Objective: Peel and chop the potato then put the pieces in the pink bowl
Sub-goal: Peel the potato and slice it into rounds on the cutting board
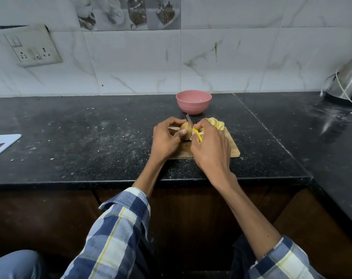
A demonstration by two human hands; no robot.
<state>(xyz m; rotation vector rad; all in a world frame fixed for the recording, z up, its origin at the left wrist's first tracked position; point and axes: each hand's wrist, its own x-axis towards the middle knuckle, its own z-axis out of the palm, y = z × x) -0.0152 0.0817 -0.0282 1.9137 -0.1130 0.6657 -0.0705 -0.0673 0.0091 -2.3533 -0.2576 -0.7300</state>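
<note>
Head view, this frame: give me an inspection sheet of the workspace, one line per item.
Surface: black speckled counter, dusted with pale crumbs.
Job's things: potato on wooden cutting board; cut slices piled at the board's far right; pink bowl behind the board, no pieces visible inside.
Clutter: white board at the left edge.
Hands: left hand grips the potato; right hand grips a yellow-handled knife, blade against the potato.
Cables: white cord wrapped around the steel kettle.
Surroundings: marble-look tiled wall, switch and socket plate, dark cabinets below.
</note>
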